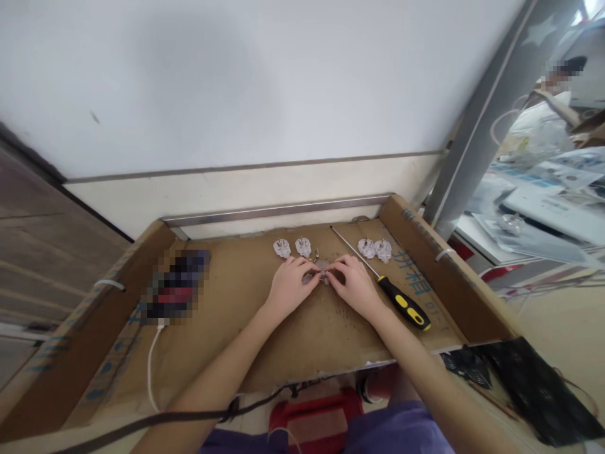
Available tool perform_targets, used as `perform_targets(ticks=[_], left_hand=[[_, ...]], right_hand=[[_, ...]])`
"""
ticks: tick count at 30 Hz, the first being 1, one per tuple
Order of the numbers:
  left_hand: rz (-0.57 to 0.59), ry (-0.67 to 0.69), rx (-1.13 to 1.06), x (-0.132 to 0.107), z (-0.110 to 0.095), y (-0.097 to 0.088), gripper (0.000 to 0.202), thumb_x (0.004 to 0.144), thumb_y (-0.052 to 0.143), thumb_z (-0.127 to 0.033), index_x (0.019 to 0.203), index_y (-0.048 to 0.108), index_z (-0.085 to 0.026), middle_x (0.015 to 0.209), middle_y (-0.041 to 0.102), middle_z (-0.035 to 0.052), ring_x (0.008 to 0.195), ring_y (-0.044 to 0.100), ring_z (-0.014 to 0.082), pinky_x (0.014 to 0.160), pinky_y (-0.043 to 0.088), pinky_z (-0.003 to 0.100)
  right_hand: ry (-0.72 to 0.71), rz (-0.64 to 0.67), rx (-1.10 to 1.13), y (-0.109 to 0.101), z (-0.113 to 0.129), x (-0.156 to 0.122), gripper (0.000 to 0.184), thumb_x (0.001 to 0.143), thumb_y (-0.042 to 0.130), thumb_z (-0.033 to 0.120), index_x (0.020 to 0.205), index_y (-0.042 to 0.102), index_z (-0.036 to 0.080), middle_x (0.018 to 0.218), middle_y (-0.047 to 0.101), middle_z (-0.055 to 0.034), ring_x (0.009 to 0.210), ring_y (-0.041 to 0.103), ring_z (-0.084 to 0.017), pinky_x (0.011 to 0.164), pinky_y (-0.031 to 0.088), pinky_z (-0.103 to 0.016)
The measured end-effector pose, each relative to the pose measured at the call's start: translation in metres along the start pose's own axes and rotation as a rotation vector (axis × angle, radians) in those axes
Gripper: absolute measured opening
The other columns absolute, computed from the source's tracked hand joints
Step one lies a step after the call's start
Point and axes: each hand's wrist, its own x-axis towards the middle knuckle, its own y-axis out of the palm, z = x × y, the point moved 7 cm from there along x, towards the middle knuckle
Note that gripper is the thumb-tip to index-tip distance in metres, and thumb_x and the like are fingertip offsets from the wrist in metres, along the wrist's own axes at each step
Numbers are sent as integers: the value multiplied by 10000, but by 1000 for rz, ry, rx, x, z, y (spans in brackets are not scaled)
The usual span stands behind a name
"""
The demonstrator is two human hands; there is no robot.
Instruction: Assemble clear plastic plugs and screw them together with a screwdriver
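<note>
Over the middle of the cardboard work surface [246,302], my left hand [293,280] and my right hand [353,284] meet fingertip to fingertip. Both pinch a small transparent plug part [324,276], mostly covered by the fingers. Just beyond them lie tiny brass-coloured pieces [316,255]. Two transparent plugs, a left one [282,247] and another [303,246], rest pins up past my left hand. A second pair, one plug [366,247] beside another [382,250], sits past my right hand. A screwdriver [404,302] with a black and yellow handle lies right of my right hand.
Raised cardboard walls flank the surface, the right wall [425,265] bearing blue writing. A phone-like device [177,287], blurred out, lies at left with a white cable [150,366]. A dark cord [189,416] crosses the front. A red stool [316,419] is below.
</note>
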Motion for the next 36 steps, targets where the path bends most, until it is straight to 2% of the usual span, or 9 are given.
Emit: perform_targets(ticks=[4, 11, 17, 26, 36], left_hand=[[-14, 2, -29, -2, 6, 1, 184, 859, 522, -328, 895, 671, -226, 914, 650, 27, 883, 534, 197, 818, 430, 343], [-25, 35, -40, -2, 4, 2, 161, 865, 504, -279, 891, 649, -213, 928, 636, 31, 897, 543, 187, 820, 438, 327], [17, 80, -108, -8, 3, 1, 170, 836, 549, -295, 962, 633, -219, 1012, 638, 21, 960, 531, 190, 882, 426, 340], [42, 60, -125, -7, 6, 3, 176, 839, 550, -331, 957, 639, -235, 1092, 630, 11, 1030, 532, 193, 910, 409, 358], [52, 54, -153, -6, 7, 5, 164, 838, 551, -319, 944, 636, -227, 1096, 635, 13, 1032, 540, 197, 911, 418, 359]], right_hand=[[-12, 1, -3, 1, 1, 0, 237, 882, 478, 330, 979, 570, 135, 996, 557, -53, 947, 523, -134, 859, 456, -346], [-10, 1, 10, 1, -1, 0, 236, 882, 479, 331, 977, 572, 135, 981, 558, -50, 935, 524, -133, 860, 453, -350], [-4, -10, 43, 1, -1, -2, 237, 882, 479, 331, 970, 570, 131, 985, 556, -51, 933, 525, -130, 855, 457, -344], [2, -8, 51, 4, -5, -6, 252, 881, 478, 348, 969, 566, 129, 985, 555, -53, 933, 524, -132, 851, 458, -344], [25, -25, 61, 4, -6, -3, 261, 883, 476, 353, 980, 568, 129, 979, 563, -53, 923, 535, -127, 851, 466, -342]])
